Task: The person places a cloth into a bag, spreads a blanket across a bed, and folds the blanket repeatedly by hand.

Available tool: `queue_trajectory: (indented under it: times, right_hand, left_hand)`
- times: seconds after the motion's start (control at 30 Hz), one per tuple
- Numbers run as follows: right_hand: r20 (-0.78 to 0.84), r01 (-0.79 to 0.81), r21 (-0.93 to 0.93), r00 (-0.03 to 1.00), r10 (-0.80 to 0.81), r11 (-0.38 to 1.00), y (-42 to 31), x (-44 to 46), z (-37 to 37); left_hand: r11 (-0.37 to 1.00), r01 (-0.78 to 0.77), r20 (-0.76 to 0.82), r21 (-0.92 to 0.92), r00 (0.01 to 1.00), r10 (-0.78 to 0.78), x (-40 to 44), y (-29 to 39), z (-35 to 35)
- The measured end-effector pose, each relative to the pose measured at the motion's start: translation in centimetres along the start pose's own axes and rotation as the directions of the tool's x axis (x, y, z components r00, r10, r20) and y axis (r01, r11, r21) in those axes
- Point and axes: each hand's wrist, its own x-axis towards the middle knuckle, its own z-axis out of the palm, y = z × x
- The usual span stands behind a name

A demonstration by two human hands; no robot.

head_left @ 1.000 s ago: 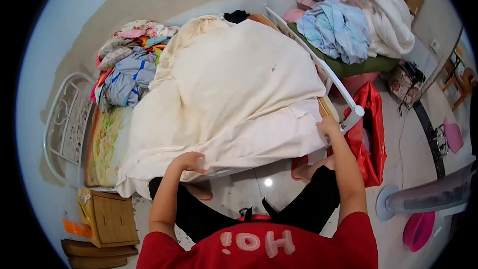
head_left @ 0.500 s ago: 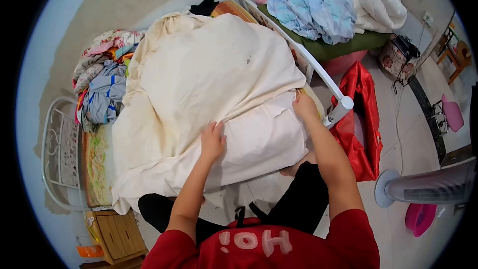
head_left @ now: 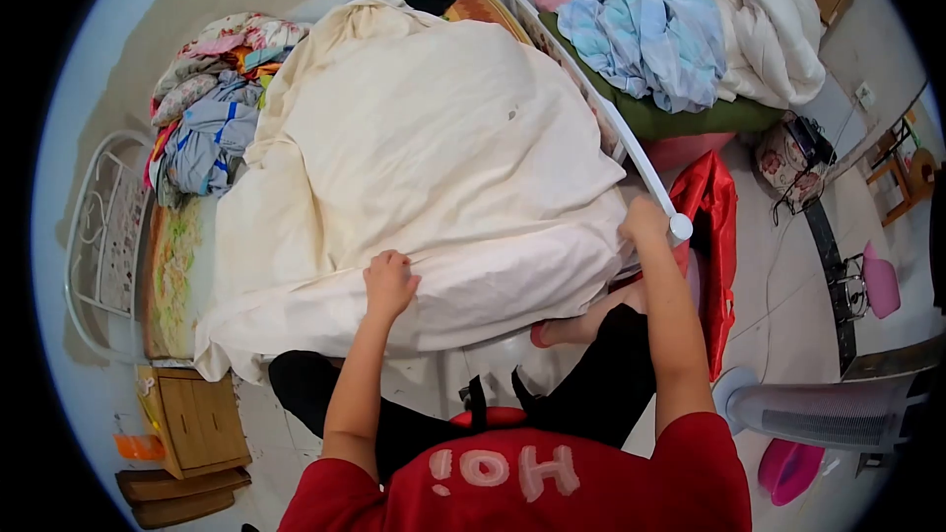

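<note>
A large cream quilt cover (head_left: 434, 138) lies puffed and wrinkled over the bed, with a small dark mark on its upper right. Its front part forms a long, paler rolled fold (head_left: 503, 281) along the near edge. My left hand (head_left: 391, 286) rests at the top of this fold, fingers curled into the cloth. At the right corner, beside the white bed rail (head_left: 631, 143), my right hand (head_left: 644, 221) is closed on the cover's edge. The fingertips of my right hand are partly hidden.
Piled clothes (head_left: 207, 128) lie at the back left. Blue bedding (head_left: 645, 39) sits on a green surface beyond the rail. A red bag (head_left: 721, 266) and a tower fan (head_left: 828, 409) stand at right. A wooden cabinet (head_left: 202, 421) is at lower left.
The white layer exposed at the front right is now covered by the cream cloth. My left hand has shifted slightly left, and my right hand has moved right, closer to the rail's end.
</note>
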Motion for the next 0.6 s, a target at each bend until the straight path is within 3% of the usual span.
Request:
queue_trajectory:
  times: [0.03, 0.17, 0.27, 0.33, 0.47, 0.53, 0.6]
  right_hand:
    - [0.018, 0.024, -0.030, 1.000, -0.023, 0.999, 0.2, -0.2, 0.0]
    - [0.099, 0.096, -0.117, 0.991, -0.084, 0.988, 0.6, -0.6, -0.1]
    - [-0.006, 0.063, -0.062, 0.998, -0.063, 0.996, 0.8, -0.4, 1.0]
    - [-0.209, 0.194, 0.238, 0.967, -0.145, 0.952, 0.3, -1.1, 1.6]
    - [-0.258, 0.367, 0.141, 0.910, -0.324, 0.919, -1.7, -3.7, 4.9]
    - [-0.062, 0.435, -0.041, 0.897, -0.437, 0.900, -2.2, -4.5, 5.2]
    - [-0.141, 0.537, -0.023, 0.833, -0.535, 0.843, -1.2, -4.5, 5.1]
  left_hand:
    - [0.996, -0.070, -0.089, 0.054, 0.993, 0.074, -0.3, 0.0, -0.2]
    - [0.997, -0.076, -0.056, 0.023, 0.995, 0.077, -1.0, -1.6, 0.1]
    - [0.994, -0.083, -0.082, 0.069, 0.993, 0.088, -1.6, -2.0, 0.4]
    - [0.996, -0.090, -0.163, 0.017, 0.982, 0.091, -1.8, -1.7, 0.4]
    - [0.998, 0.048, -0.217, -0.042, 0.975, -0.056, -1.5, -1.5, 0.0]
    - [0.985, 0.162, -0.091, 0.064, 0.984, -0.155, -1.3, -2.3, -0.6]
    - [0.973, 0.166, -0.053, 0.161, 0.986, -0.159, -2.3, -2.6, -1.8]
